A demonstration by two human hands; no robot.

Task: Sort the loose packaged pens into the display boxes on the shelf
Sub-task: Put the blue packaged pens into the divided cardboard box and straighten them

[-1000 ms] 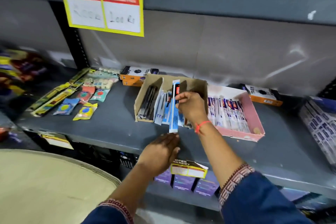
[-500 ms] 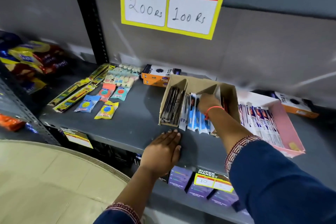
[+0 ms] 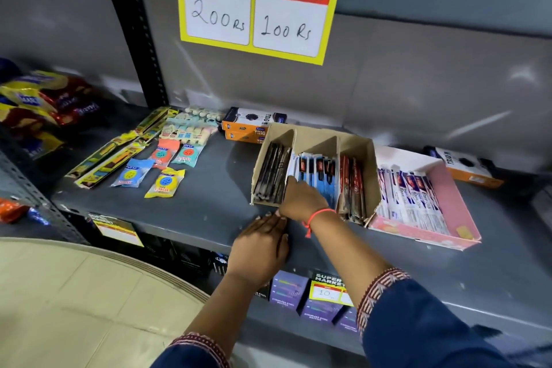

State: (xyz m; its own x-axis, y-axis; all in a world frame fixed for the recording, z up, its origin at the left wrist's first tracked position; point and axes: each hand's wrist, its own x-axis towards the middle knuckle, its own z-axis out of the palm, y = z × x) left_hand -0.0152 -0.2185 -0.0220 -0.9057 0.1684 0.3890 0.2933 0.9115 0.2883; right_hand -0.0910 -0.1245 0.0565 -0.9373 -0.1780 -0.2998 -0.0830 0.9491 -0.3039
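A brown cardboard display box [image 3: 355,140] with three compartments stands on the grey shelf [image 3: 209,203]. It holds dark pens [image 3: 270,173] on the left, blue packaged pens [image 3: 316,167] in the middle and red ones [image 3: 352,185] on the right. My right hand [image 3: 301,200] is at the front of the middle compartment, fingers curled over the near ends of the blue packs. My left hand [image 3: 260,245] lies flat, palm down, on the shelf's front edge just below it. A pink display box [image 3: 457,203] to the right holds white-and-blue packaged pens [image 3: 409,197].
Loose sachets [image 3: 165,182] and long yellow packs lie on the shelf's left part. Orange boxes [image 3: 254,125] stand behind the cardboard box, another [image 3: 469,167] behind the pink one. A yellow price sign [image 3: 257,9] hangs above. Snack bags [image 3: 38,101] at far left; purple boxes [image 3: 288,290] on the shelf below.
One second ago my right hand held a single blue pack above the box. It then reached into the middle compartment and has drawn back to the compartment's front. The left hand stays on the shelf edge.
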